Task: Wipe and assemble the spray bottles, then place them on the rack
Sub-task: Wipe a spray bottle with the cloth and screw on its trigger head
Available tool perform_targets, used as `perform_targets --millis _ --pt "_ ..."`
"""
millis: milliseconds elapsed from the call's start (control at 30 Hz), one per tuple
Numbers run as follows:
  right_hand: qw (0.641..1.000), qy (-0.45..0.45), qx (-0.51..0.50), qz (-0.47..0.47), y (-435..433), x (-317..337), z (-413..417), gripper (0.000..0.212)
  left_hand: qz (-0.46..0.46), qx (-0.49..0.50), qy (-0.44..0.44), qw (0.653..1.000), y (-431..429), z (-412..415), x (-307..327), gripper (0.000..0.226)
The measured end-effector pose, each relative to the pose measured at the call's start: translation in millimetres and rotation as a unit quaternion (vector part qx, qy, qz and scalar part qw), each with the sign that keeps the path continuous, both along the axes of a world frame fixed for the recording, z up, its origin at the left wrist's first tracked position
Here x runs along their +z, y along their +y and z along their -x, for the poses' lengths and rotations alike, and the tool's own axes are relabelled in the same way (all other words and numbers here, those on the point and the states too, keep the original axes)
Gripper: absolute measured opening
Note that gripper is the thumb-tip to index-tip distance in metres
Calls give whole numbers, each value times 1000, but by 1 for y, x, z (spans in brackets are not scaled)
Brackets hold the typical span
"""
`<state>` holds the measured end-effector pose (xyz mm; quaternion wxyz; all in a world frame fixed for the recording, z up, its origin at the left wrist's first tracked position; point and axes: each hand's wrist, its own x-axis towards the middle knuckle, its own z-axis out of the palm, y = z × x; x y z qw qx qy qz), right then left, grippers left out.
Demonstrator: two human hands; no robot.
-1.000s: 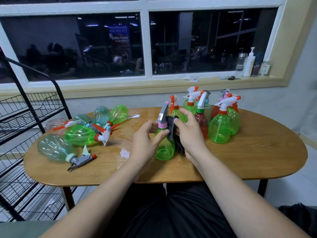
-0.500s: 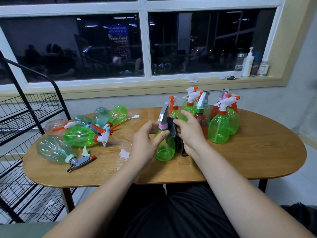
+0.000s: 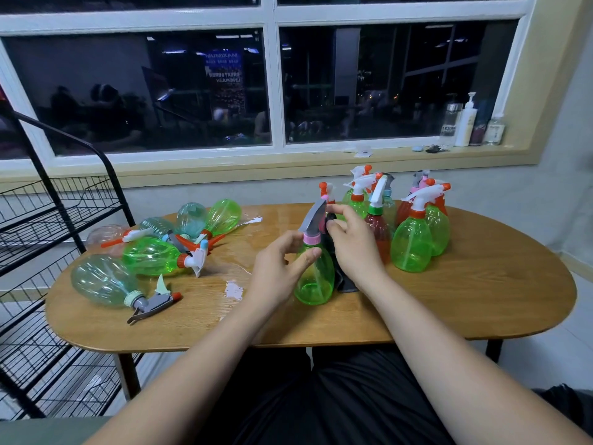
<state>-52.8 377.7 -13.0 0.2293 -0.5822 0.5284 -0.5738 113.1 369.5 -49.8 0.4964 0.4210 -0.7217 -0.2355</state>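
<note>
left hand (image 3: 276, 268) grips bottle (image 3: 313, 282), right hand (image 3: 353, 247) cloth (image 3: 346, 283)

Wooden surface (image 3: 481, 303) — one green spray bottle (image 3: 313, 279) upright, with grey trigger head and pink collar. Left hand (image 3: 277, 273) grips its neck; right hand (image 3: 354, 250) holds a black cloth (image 3: 346, 282) against the head. Upright bottles (image 3: 412, 248) cluster just behind, to the right. Lying bottles (image 3: 149, 256) heaped at left. Black wire rack (image 3: 48, 220) — far left, beside the surface.

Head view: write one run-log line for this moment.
left hand: grips green bottle | right hand: dark cloth at trigger head | bottle upright on table
</note>
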Motion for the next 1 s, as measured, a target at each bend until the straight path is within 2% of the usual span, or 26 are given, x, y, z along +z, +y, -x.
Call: perform_targets --millis 167,367,767,900,1000 --pt "998 -8 -8 54 3 1 3 25 -3 -27 -13 1000 1 1 -2 28" --pt "991 -101 -38 78 7 5 4 41 0 -28 -29 999 2 4 -1 27" --pt "999 47 -11 26 16 -32 16 51 0 -27 -28 999 3 4 -2 28" --pt "997 65 -29 18 9 -32 27 48 -7 -29 -25 999 3 4 0 29" --pt "996 23 -60 62 8 -16 31 45 -6 -29 -31 999 1 4 -2 29"
